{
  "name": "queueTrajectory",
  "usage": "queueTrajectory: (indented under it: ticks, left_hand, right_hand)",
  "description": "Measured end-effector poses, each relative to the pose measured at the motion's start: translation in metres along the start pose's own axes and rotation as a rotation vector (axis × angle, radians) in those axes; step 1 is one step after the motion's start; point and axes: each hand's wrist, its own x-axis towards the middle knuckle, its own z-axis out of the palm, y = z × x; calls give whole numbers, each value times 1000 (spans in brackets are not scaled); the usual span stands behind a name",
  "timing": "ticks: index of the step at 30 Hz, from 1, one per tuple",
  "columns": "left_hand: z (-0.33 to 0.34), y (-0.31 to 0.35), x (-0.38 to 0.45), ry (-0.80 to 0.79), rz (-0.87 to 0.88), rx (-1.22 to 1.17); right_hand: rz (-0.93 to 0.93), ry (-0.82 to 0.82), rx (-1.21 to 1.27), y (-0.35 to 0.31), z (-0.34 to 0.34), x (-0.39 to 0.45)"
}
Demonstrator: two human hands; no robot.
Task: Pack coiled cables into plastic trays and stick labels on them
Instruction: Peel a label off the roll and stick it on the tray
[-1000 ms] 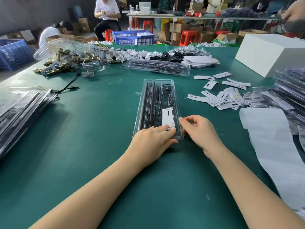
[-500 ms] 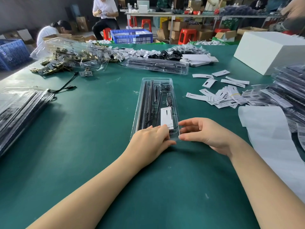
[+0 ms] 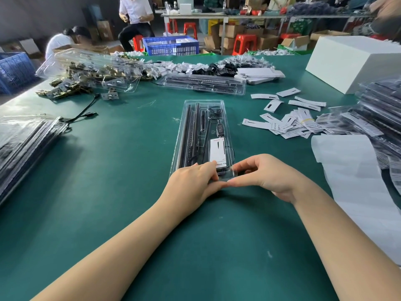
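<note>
A long clear plastic tray [image 3: 183,135] lies lengthwise on the green table [image 3: 108,192], straight ahead of me. It holds black rods, a coiled black cable with a small controller, and a white label card [image 3: 217,151] at its near end. My left hand [image 3: 191,185] lies over the tray's near left end, fingers on top and thumb at the edge. My right hand [image 3: 267,177] curls round the near right corner, its thumb meeting my left thumb at the edge.
Stacks of packed trays sit at the left edge [image 3: 26,144] and at the right [image 3: 382,109]. Loose labels [image 3: 288,122] and white backing paper [image 3: 355,181] lie on the right. Another tray [image 3: 204,83], brass hardware [image 3: 65,92], a black cable [image 3: 82,114] and a white box [image 3: 351,61] lie further back.
My right hand has slid from the tray's right side down to its near right corner and curled round it. The left hand stays on the near end.
</note>
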Motion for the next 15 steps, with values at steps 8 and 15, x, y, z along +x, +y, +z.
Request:
queueTrajectory:
  ticks: [8,15]
  left_hand:
    - [0,4,2,-22,-6,63]
    - [-2,8,6,-47,-8,131]
  right_hand:
    - [46,-63,59,-1,5,-3]
    - [36,15,48,0,26,2]
